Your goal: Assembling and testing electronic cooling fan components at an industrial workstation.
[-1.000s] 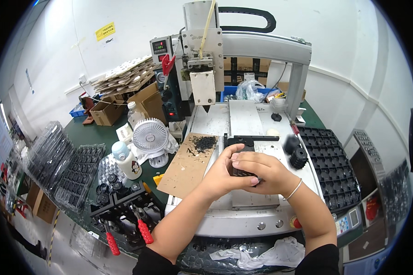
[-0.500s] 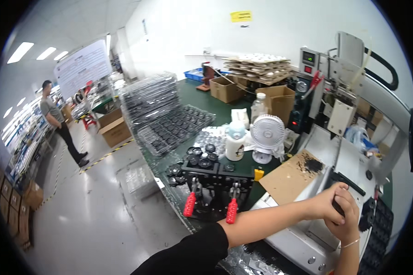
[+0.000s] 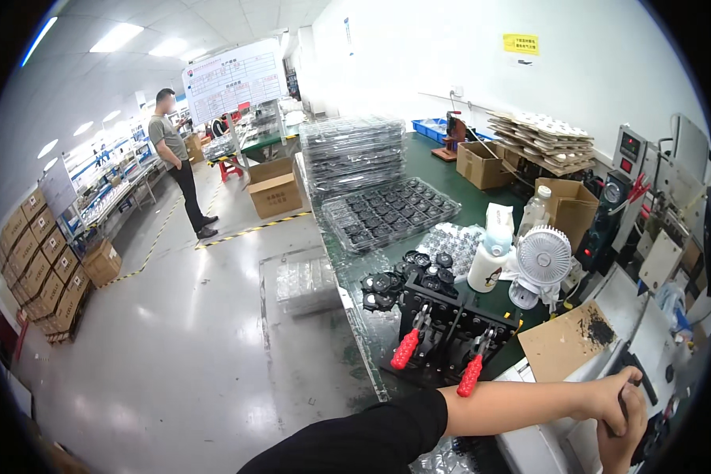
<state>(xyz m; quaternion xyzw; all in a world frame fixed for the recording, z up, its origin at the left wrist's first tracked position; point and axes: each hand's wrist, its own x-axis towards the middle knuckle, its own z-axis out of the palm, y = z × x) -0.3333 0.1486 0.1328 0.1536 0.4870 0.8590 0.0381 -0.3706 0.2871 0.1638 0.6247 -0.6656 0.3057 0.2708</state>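
Observation:
My left arm, in a black sleeve, reaches across to the lower right. There my left hand [image 3: 606, 400] is closed against my right hand [image 3: 631, 426]. Between them they grip a small black part [image 3: 624, 406], mostly covered by the fingers, so its exact kind cannot be made out. Under and beyond my left forearm stands a black clamping fixture [image 3: 442, 324] with two red-handled toggle clamps [image 3: 405, 348]. Round black parts [image 3: 432, 272] are heaped on and beside it. Beyond my hands, a brown board [image 3: 557, 344] carries a pile of tiny black pieces [image 3: 597, 328].
A white fan [image 3: 543, 257] and a bottle [image 3: 488, 265] stand behind the fixture. Clear trays of black parts [image 3: 391, 212] and stacked trays [image 3: 351, 154] sit at the table's far left. A white machine [image 3: 663, 257] rises at right. Another person [image 3: 178, 150] stands across the aisle.
My view has swung left, so the table and fixture appear farther right. Both hands stay clasped around the black part, now lower at the right edge.

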